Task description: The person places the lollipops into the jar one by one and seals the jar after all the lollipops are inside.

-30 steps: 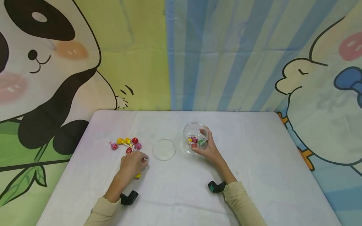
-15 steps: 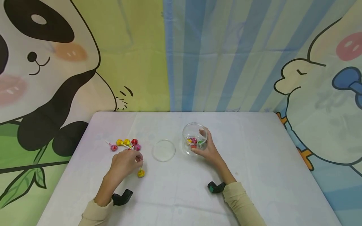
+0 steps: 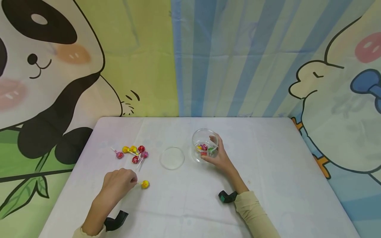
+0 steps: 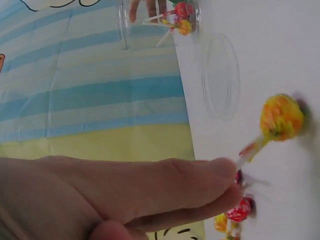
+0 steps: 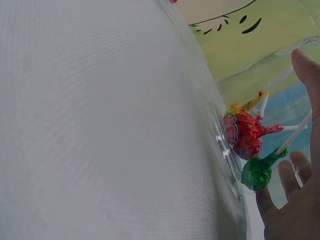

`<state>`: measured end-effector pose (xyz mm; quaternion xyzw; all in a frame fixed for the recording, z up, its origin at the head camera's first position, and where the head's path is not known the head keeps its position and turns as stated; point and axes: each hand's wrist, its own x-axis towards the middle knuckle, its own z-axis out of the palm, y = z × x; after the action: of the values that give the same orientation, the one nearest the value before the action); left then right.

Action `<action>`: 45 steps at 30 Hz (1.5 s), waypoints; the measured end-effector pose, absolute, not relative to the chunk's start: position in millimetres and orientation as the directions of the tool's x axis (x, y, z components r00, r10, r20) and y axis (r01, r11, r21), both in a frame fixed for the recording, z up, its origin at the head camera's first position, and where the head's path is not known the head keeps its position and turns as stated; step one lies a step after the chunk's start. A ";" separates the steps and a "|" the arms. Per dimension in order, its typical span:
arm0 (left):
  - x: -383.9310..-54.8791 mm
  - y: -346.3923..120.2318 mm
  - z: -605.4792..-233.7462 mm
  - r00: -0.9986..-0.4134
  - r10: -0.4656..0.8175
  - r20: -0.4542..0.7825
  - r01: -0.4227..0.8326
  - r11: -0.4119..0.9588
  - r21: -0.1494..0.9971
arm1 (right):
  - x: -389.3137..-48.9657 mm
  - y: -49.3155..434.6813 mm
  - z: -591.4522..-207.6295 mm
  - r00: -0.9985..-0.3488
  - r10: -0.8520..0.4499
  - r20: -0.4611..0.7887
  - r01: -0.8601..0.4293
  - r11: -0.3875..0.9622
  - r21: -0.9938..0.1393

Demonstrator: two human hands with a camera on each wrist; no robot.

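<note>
My left hand (image 3: 119, 182) pinches the stick end of a yellow lollipop (image 3: 145, 184) between thumb and fingertips, near the front left of the table. In the left wrist view the wrapped yellow head points away from the fingers; whether it touches the cloth I cannot tell. My right hand (image 3: 218, 155) holds a clear jar (image 3: 205, 135) around its right side, thumb in front. Inside the jar lie several lollipops, among them a red lollipop (image 5: 246, 135) and a green lollipop (image 5: 257, 173), sticks leaning upward.
Several loose lollipops lie in a cluster at the left, including a red lollipop (image 3: 135, 159) and a pink lollipop (image 3: 119, 155). A round clear lid (image 3: 172, 158) lies flat between them and the jar. White cloth covers the table (image 3: 184, 205); a printed curtain hangs behind.
My left hand has drawn left and toward me, uncovering the red lollipop in the cluster. The yellow lollipop now points right from the fingers. My right hand and the jar stay put.
</note>
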<state>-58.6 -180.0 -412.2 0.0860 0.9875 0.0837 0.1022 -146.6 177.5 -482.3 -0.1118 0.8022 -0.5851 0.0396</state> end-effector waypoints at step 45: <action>-194.8 3.3 -415.2 -0.886 0.438 0.150 0.446 0.720 0.532 | -145.4 179.0 -479.2 -0.967 -0.245 0.067 -0.137 0.280 -0.950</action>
<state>-194.8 3.3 -415.2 0.2385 0.9273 0.2884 -0.0069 -145.4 179.0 -479.2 -0.1194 0.7986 -0.5881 0.0458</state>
